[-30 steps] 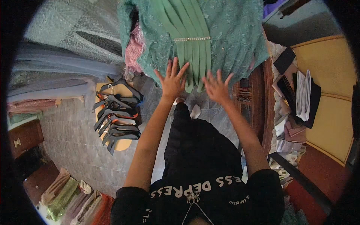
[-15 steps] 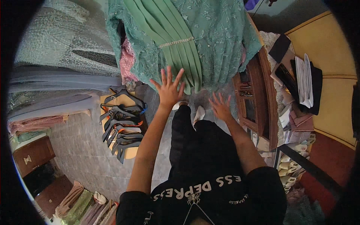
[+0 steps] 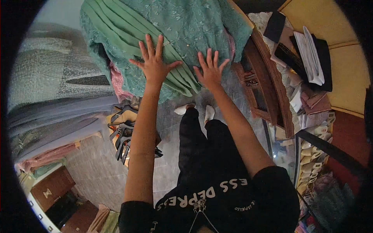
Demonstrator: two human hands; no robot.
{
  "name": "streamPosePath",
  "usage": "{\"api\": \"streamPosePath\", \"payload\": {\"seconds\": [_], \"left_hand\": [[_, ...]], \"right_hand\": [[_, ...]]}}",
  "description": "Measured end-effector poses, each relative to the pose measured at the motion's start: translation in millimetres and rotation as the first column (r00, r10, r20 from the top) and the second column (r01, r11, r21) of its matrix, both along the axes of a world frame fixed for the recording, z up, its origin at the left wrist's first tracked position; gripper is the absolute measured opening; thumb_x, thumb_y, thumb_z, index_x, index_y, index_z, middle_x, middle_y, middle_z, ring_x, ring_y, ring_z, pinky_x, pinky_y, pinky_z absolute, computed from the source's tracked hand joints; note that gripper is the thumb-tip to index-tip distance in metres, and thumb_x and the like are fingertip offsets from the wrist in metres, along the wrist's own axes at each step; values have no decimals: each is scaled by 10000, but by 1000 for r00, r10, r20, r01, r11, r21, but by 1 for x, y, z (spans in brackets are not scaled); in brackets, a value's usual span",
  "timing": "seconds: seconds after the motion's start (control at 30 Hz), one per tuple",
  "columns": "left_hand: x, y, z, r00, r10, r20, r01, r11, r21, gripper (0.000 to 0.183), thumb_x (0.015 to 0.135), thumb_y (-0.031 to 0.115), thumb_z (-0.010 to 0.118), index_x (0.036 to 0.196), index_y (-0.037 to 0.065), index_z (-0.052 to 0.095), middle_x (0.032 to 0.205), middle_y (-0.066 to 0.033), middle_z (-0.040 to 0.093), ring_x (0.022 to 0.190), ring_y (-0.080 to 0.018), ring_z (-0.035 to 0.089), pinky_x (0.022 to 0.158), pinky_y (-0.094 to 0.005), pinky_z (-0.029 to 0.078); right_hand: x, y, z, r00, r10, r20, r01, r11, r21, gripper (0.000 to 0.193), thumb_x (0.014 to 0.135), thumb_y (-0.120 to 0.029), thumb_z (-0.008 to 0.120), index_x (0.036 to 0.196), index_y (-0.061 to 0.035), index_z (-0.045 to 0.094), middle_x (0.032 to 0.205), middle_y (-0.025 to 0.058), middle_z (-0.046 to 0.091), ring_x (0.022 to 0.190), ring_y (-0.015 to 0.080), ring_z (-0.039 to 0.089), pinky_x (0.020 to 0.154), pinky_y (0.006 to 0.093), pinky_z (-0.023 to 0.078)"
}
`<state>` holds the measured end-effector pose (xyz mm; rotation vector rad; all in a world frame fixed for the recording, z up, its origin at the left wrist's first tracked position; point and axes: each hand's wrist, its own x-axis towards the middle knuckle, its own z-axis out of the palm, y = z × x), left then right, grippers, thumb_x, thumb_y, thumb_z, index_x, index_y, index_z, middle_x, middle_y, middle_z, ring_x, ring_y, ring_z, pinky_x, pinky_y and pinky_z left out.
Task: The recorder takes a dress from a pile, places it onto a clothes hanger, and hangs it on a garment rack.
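A teal-green dress (image 3: 186,27) with lace and a pleated lighter green panel (image 3: 128,35) hangs in front of me. My left hand (image 3: 154,64) lies flat on the pleats, fingers spread. My right hand (image 3: 211,70) is also spread flat, pressing the lower edge of the pleated panel beside the lace. Neither hand grips the fabric. A pink garment (image 3: 118,81) peeks out under the dress on the left.
Black strappy shoes (image 3: 124,134) stand on the tiled floor at the left. Grey and pink gowns (image 3: 54,116) hang further left. A wooden counter (image 3: 268,89) with a glass case runs along the right, with folded cloth and papers (image 3: 311,58) on top.
Both hands have moved up onto the dress, and the view has tilted so the dress sits closer. The right hand rose from below the hem onto the pleats.
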<state>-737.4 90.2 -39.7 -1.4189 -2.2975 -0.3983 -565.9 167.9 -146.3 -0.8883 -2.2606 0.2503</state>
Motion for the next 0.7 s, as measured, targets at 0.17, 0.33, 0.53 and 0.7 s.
{"api": "streamPosePath", "payload": {"seconds": [0.17, 0.33, 0.53, 0.7], "left_hand": [[6, 10, -1, 1000, 8, 27, -7, 1000, -24, 1155, 408, 773, 604, 1394, 325, 202, 1473, -58, 123, 1336, -337, 149, 849, -771, 9], [0, 1, 0, 1000, 21, 10, -20, 999, -45, 1154, 412, 781, 595, 1394, 321, 201, 1473, -60, 122, 1335, -340, 147, 840, -778, 28], [-1, 1, -1, 1000, 15, -4, -15, 1000, -24, 1151, 417, 792, 581, 1395, 316, 201, 1473, -62, 120, 1333, -341, 151, 833, -781, 33], [-6, -10, -1, 999, 34, 4, -34, 998, -46, 1147, 416, 784, 589, 1392, 311, 217, 1467, -70, 146, 1330, -342, 164, 838, -776, 16]], "right_hand": [[126, -43, -111, 711, 74, 700, 428, 743, -514, 604, 881, -437, 421, 1404, -296, 153, 1463, 126, 102, 1336, 369, 73, 925, 713, -18], [135, -46, -88, 717, -218, 662, 564, 740, -367, 614, 912, -493, 282, 1420, -195, 107, 1459, 183, -24, 1331, 396, -66, 915, 703, -56], [16, 21, 26, 994, -89, -65, 91, 995, 35, 607, 866, -431, 431, 1378, -149, 267, 1430, 209, 155, 1298, 442, 133, 901, 728, 2], [7, 36, 80, 909, 156, 385, -130, 987, -91, 570, 885, -416, 410, 1383, -184, 260, 1452, 177, 110, 1319, 428, 77, 901, 727, -30]]}}
